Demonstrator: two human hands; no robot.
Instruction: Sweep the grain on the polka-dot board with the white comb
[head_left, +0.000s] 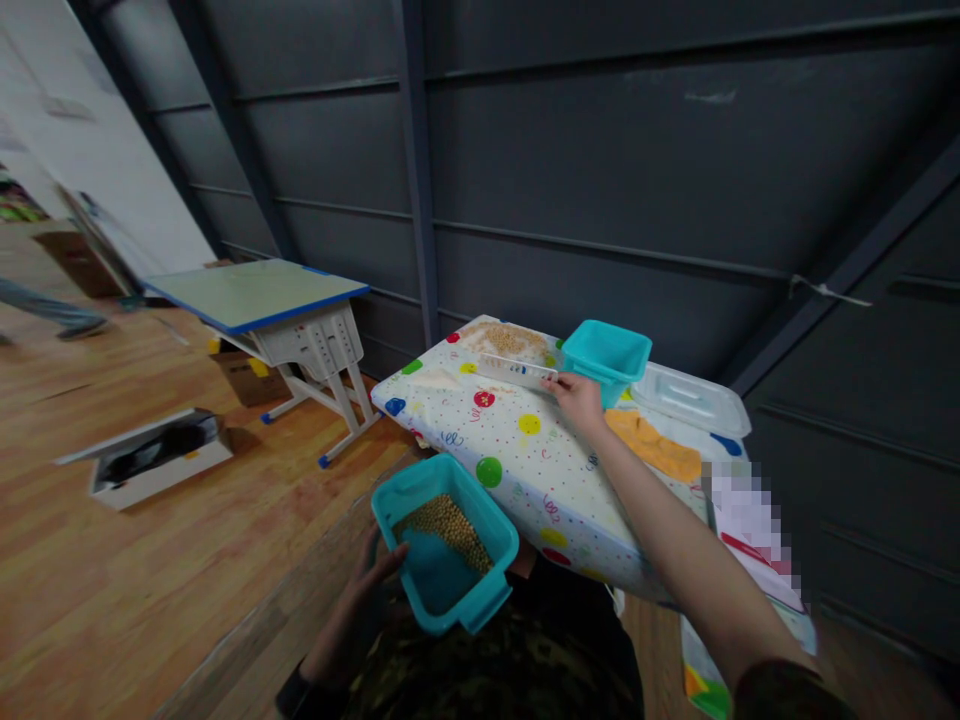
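A white flat plastic strip (517, 372) is pinched at its end by the right hand (577, 397), beside loose tan beans (506, 340) at the far edge of the dotted-cloth table (517, 450). A teal plastic tub (420, 490), part-filled, is gripped by the left hand (379, 570) below the near edge. Scraping seems to be in hand, and a flat, steady strip is called for. The right side is crowded by a second teal tub (606, 350), a clear lid (690, 398) and an orange cloth (652, 445).

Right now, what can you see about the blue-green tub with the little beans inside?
The tub is teal plastic, rectangular with rounded corners, a thick rim and a lip handle at its near end. It has no lid on. It is tilted, so the tan beans heap along one side and part of its floor is bare. The left hand grips its left rim, fingers curled inside. It is held low over the person's lap, beside the edge of the dotted table.
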